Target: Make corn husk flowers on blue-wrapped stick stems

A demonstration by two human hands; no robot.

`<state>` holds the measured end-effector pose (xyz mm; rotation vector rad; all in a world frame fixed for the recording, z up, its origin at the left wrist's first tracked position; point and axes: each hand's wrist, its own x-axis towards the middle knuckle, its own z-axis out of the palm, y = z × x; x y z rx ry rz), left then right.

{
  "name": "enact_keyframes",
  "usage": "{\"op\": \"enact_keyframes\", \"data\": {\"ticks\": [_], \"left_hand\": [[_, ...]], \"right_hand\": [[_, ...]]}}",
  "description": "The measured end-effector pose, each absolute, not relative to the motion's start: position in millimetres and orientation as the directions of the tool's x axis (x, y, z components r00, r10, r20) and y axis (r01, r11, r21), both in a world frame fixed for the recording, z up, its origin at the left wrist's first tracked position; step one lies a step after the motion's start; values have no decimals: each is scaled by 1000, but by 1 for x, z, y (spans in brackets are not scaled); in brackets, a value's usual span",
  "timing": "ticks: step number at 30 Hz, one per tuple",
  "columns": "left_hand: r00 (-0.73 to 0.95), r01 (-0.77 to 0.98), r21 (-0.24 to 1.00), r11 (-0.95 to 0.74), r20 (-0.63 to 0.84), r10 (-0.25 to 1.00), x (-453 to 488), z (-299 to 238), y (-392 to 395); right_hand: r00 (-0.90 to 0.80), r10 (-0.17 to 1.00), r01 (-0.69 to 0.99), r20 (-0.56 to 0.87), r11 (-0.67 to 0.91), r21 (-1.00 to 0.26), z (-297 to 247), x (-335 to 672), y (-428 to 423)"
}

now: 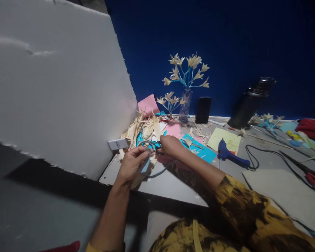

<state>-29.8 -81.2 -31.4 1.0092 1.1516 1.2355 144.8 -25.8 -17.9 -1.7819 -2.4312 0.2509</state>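
Note:
My left hand (131, 162) pinches a pale blue-grey strip (146, 165) between thumb and fingers, and the strip curls down toward the table edge. Close beside it, my right hand (170, 145) is closed around a pair of scissors (154, 143). Their blades point left, just above the fingers of my left hand; most of the handle is hidden in my grip. Dried, cream-coloured husk pieces (136, 130) are heaped just behind both hands. A small white box (117, 144) lies to the left of them. Blue paper (206, 154) with a loose husk flower (189, 142) lies right of my right hand.
Behind stand a glass vase (185, 105) of husk flowers (187, 68), a phone (203, 110) and a dark flask (248, 103). To the right lie a blue glue gun (232, 156) with its cord and red-handled pliers (313, 176). A white panel (55, 87) borders the left side.

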Motion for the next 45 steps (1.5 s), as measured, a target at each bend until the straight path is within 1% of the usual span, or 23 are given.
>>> {"op": "enact_keyframes", "data": {"ticks": [2, 6, 10, 13, 16, 18, 20, 22, 25, 27, 30, 32, 33, 34, 35, 36, 37, 39, 40, 41, 43, 44, 45], "left_hand": [[-42, -141, 988, 66, -73, 996, -22, -36, -78], [-159, -75, 996, 41, -53, 986, -13, -43, -70], [-272, 17, 998, -63, 65, 960, -9, -48, -67], [-352, 118, 986, -116, 150, 924, -7, -49, -64], [-376, 42, 996, -75, 85, 923, -5, -47, -62], [-318, -36, 999, -10, -2, 948, -8, -46, -63], [-281, -63, 997, 52, -68, 957, -15, -43, -68], [-351, -70, 994, 80, -99, 931, -23, -41, -77], [-548, -27, 999, -24, 5, 836, -26, -36, -95], [-460, -57, 998, -11, -16, 888, -19, -31, -102], [-203, -244, 966, 90, -141, 969, -1, -25, -102], [-174, -377, 925, 46, -119, 978, 11, -24, -100], [-198, -402, 916, 1, -88, 976, 16, -23, -100], [-243, -380, 922, -69, -28, 970, 21, -23, -101], [-300, -308, 937, -164, 68, 951, 26, -24, -104], [-345, -188, 943, -275, 199, 917, 31, -24, -108], [-337, -43, 923, -381, 346, 876, 36, -25, -114], [-220, 169, 813, -558, 583, 782, 46, -27, -126], [-127, 227, 745, -627, 661, 739, 51, -29, -132], [-38, 259, 679, -687, 718, 695, 54, -30, -137], [100, 280, 581, -764, 774, 625, 60, -34, -145], [138, 279, 560, -780, 780, 610, 62, -36, -149], [158, 269, 571, -776, 769, 620, 63, -37, -151]], "right_hand": [[-294, 955, 933, 25, 293, -211, -18, 142, -32], [-300, 951, 918, 77, 310, -249, -20, 135, -49], [-379, 913, 862, 153, 408, -301, -23, 132, -59], [-483, 859, 789, 170, 511, -342, -22, 138, -61], [-570, 806, 722, 160, 585, -370, -20, 145, -60], [-521, 840, 755, 149, 535, -380, -23, 148, -59], [-423, 897, 808, 132, 439, -394, -29, 148, -57], [-375, 920, 825, 113, 387, -412, -39, 147, -55], [-396, 911, 803, 114, 403, -438, -55, 144, -52], [-419, 898, 773, 134, 430, -466, -59, 143, -51], [-426, 888, 733, 174, 451, -510, -51, 151, -54], [-376, 901, 688, 218, 429, -585, -38, 163, -60], [-308, 920, 600, 244, 386, -701, -31, 171, -65], [-248, 942, 476, 228, 323, -818, -26, 179, -71], [-225, 960, 321, 169, 237, -917, -21, 186, -80], [-266, 961, 148, 82, 125, -981, -19, 193, -89], [-329, 944, -7, -14, -17, -1000, -18, 199, -99], [-485, 859, -223, -163, -301, -927, -22, 206, -120], [-526, 828, -309, -193, -398, -864, -24, 208, -129], [-520, 830, -397, -202, -444, -804, -27, 210, -136], [-410, 892, -540, -193, -407, -737, -32, 214, -147], [-330, 926, -574, -186, -353, -739, -33, 217, -150], [-256, 951, -572, -175, -295, -765, -33, 221, -153]]}}
